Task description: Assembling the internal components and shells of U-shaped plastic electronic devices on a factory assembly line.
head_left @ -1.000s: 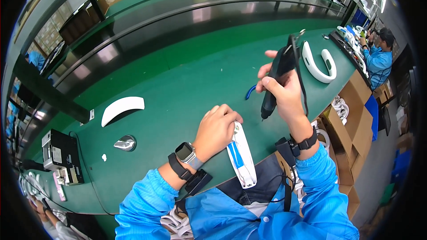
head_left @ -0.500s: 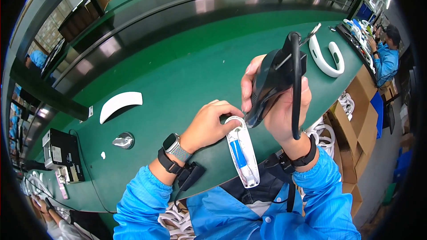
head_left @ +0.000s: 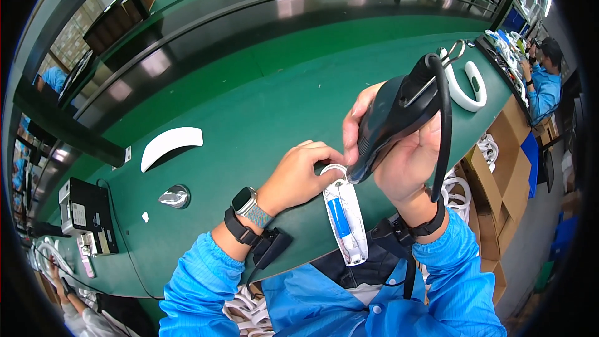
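Observation:
My right hand (head_left: 405,171) is wrapped round a black electric screwdriver (head_left: 396,115), which has a metal hanging loop and a thick cord at its upper end. The tool leans, its lower tip close to the far end of a long white plastic housing (head_left: 354,228). Inside the housing lie a blue cylindrical battery (head_left: 340,217) and thin wires. My left hand (head_left: 296,173) pinches the curved far end of the housing between thumb and fingers. The exact contact point of the screwdriver tip is hidden by the tool and fingers.
On the green table (head_left: 249,106) lie a curved white cover (head_left: 171,145), a silver pointed piece (head_left: 175,196) and a U-shaped white part (head_left: 467,90). A black box device (head_left: 90,215) with a cable stands at left. Cardboard boxes (head_left: 493,193) adjoin the right edge; a co-worker (head_left: 544,81) sits beyond.
The screwdriver's top has tipped further right and a little nearer, its cord swinging right. The housing has shifted slightly right with my left hand, which keeps its pinch.

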{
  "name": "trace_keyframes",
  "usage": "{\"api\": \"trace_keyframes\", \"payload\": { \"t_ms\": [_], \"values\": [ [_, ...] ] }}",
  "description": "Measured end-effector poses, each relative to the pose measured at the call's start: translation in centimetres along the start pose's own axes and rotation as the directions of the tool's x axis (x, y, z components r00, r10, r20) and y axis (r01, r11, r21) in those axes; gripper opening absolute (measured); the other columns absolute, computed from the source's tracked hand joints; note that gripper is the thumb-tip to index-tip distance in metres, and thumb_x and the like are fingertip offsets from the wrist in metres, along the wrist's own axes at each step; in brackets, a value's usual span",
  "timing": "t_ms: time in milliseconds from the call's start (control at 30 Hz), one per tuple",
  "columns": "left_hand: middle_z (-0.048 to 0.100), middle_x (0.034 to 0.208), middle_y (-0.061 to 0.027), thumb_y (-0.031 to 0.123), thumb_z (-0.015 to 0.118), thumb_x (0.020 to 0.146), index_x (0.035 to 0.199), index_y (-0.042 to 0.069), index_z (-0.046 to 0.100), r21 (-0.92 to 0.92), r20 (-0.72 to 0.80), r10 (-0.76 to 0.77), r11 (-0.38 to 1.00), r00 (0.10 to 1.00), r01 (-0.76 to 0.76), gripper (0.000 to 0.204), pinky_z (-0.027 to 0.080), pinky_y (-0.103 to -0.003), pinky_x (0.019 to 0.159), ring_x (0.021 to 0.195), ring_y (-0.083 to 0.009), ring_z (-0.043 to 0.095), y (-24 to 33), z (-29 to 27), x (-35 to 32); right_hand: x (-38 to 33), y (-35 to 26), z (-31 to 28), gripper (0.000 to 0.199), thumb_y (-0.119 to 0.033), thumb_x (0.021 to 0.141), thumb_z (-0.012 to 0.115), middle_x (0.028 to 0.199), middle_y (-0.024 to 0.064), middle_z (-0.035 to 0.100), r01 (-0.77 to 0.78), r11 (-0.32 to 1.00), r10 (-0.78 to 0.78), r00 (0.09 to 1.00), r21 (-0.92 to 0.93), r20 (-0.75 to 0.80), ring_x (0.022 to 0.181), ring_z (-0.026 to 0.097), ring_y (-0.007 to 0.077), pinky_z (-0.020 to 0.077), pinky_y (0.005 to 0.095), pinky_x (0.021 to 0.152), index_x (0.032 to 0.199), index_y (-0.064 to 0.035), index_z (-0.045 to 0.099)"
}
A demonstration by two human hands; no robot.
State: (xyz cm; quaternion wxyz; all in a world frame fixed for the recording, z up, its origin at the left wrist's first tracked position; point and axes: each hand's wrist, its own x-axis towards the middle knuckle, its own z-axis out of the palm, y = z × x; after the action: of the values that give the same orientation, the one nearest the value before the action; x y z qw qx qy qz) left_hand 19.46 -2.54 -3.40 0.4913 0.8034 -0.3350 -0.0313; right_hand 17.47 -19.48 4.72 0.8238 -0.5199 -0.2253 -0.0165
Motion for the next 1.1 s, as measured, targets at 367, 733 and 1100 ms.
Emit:
{"api": "trace_keyframes", "payload": {
  "t_ms": [367, 733, 1100],
  "values": [
    [0.070, 0.089, -0.0090, 0.018, 0.073, 0.082, 0.097, 0.009, 0.073, 0.002, -0.007, 0.012, 1.000, 1.000, -0.012, 0.018, 0.049, -0.038, 0.081, 0.088, -0.0274, 0.063, -0.4, 0.1, 0.1, 0.1, -0.1, 0.5, 0.090, -0.082, 0.083, 0.040, 0.079, 0.0082, 0.061, -0.025, 0.995, 0.020, 0.999, -0.101, -0.049, 0.063, 0.057, 0.0106, 0.0470, 0.0227, 0.055, 0.106, 0.0028, 0.059],
    [0.070, 0.090, -0.0082, 0.016, 0.073, 0.081, 0.097, 0.008, 0.073, -0.004, 0.014, 0.006, 1.000, 1.000, -0.006, 0.018, 0.050, -0.037, 0.082, 0.088, -0.0257, 0.063, 0.0, 0.1, 0.1, 0.2, 0.3, 0.4, 0.079, -0.071, 0.093, 0.029, 0.071, 0.0136, 0.060, 0.090, 0.981, -0.106, 0.991, -0.174, -0.084, 0.049, 0.057, 0.0165, 0.0469, 0.0262, 0.045, 0.098, 0.0037, 0.054],
    [0.069, 0.091, -0.0090, 0.015, 0.073, 0.081, 0.099, 0.008, 0.072, -0.037, 0.035, -0.079, 0.996, 0.996, 0.080, 0.019, 0.050, -0.037, 0.080, 0.087, -0.0260, 0.063, 0.6, -0.3, 0.2, 0.0, -0.1, 0.1, 0.087, -0.080, 0.086, 0.039, 0.080, 0.0086, 0.062, -0.044, 0.996, 0.038, 0.996, -0.072, -0.076, 0.060, 0.058, 0.0103, 0.0484, 0.0225, 0.054, 0.107, 0.0019, 0.059]
  ]
}}
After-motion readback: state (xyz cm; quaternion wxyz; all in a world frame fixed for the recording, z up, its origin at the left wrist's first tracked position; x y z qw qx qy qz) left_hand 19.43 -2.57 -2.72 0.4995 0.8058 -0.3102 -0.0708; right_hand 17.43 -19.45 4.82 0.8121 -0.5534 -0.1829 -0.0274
